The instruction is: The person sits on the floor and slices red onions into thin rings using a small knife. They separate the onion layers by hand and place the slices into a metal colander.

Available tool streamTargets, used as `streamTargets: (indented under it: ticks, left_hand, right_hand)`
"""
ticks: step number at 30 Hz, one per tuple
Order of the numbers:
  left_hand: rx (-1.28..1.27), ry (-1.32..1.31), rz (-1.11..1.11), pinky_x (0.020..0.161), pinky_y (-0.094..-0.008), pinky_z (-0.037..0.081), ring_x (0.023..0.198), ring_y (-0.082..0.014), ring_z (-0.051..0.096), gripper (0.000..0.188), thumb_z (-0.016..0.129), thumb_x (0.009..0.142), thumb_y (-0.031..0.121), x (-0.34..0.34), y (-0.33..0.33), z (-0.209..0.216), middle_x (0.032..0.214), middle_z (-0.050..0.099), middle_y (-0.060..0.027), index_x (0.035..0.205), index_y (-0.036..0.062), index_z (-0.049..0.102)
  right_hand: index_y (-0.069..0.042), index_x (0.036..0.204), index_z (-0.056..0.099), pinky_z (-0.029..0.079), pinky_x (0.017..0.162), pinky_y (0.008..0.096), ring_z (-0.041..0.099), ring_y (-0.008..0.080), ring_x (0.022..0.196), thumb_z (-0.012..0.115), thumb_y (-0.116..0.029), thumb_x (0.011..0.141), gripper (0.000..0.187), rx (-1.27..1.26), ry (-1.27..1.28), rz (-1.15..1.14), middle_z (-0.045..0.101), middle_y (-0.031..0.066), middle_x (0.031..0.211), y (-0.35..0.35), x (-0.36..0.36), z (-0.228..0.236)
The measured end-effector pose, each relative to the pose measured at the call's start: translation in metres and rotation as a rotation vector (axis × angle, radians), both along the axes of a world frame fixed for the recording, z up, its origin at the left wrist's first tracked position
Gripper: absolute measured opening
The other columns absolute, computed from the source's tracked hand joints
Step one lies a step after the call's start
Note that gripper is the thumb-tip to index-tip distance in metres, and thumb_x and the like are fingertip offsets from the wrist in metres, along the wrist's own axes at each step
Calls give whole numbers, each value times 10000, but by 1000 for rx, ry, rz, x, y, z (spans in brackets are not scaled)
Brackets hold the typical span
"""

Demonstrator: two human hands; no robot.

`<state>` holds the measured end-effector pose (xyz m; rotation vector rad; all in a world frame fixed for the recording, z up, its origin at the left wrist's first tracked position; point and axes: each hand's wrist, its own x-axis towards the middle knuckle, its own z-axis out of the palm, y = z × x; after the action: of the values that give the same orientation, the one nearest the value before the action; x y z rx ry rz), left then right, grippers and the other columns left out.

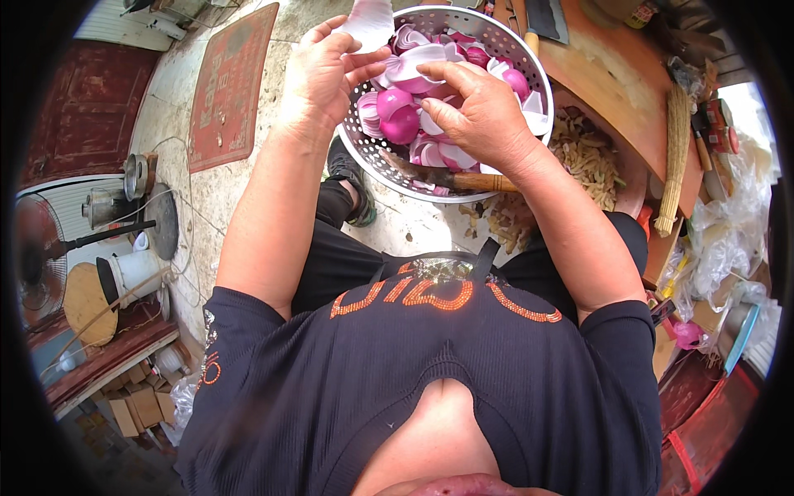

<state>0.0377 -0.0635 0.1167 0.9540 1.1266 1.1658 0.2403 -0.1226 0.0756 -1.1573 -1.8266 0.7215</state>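
Note:
A metal colander [364,157] with a perforated wall is full of red onion pieces, purple outside and white inside. At its left rim, my left hand [321,87] is closed, pinching a pale onion layer [370,26] between thumb and fingers. My right hand [484,116] hovers over the onion pieces [405,116], thumb and forefinger apart, with nothing visible between them. Whether its fingertips touch the pieces below, I cannot tell. A knife [480,181] with a wooden handle lies across the near side of the colander, below my right hand.
Right of the colander, a cleaver [547,21] lies on a wooden table [612,74]. Dry peelings [583,153] are heaped beneath the table edge. A straw brush [676,157] and plastic bags [724,248] are at the far right. A red mat [234,87] covers floor at left, near a fan [41,256].

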Motion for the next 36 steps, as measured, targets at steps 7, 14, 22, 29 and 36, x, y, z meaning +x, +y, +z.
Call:
streamTargets:
  ticks: [7, 14, 22, 29, 36]
  left_hand:
    - [10, 17, -9, 713, -373, 625, 875, -318, 720, 497, 515, 880, -18, -1, -1, 1, 1084, 631, -244, 1357, -62, 382]
    - [86, 139, -42, 679, -339, 624, 820, -281, 729, 457, 529, 875, -33, 3, -3, 2, 1065, 644, -225, 1321, -66, 431]
    - [184, 312, -24, 663, -314, 628, 851, -231, 703, 400, 569, 865, -21, 12, -4, 2, 1085, 647, -162, 1256, -49, 487]
    - [171, 274, -12, 684, -333, 635, 886, -208, 685, 296, 610, 878, 20, 18, -3, -2, 1072, 651, -123, 1165, -34, 562]
    - [159, 378, -7, 682, -315, 619, 877, -199, 684, 275, 627, 885, 52, 8, 8, -3, 1042, 667, -116, 1145, -33, 599]
  right_hand:
    - [-69, 1006, 713, 549, 749, 392, 689, 288, 795, 678, -177, 834, 206, -27, -43, -24, 679, 144, 923, -2, 4, 6]
    - [-42, 929, 710, 539, 713, 397, 685, 321, 786, 701, -179, 798, 190, -270, -543, 263, 702, 145, 859, -22, 23, 20]
    - [-23, 909, 667, 551, 792, 456, 669, 356, 891, 687, -150, 731, 219, -248, -876, 267, 660, 159, 918, -54, 42, -4]
    - [-13, 918, 690, 567, 803, 437, 693, 338, 885, 721, -177, 728, 253, -192, -844, 267, 688, 177, 937, -59, 46, -12]
    - [-3, 879, 688, 542, 731, 407, 675, 326, 807, 677, -223, 731, 265, -459, -619, 262, 684, 176, 821, -53, 57, 28]
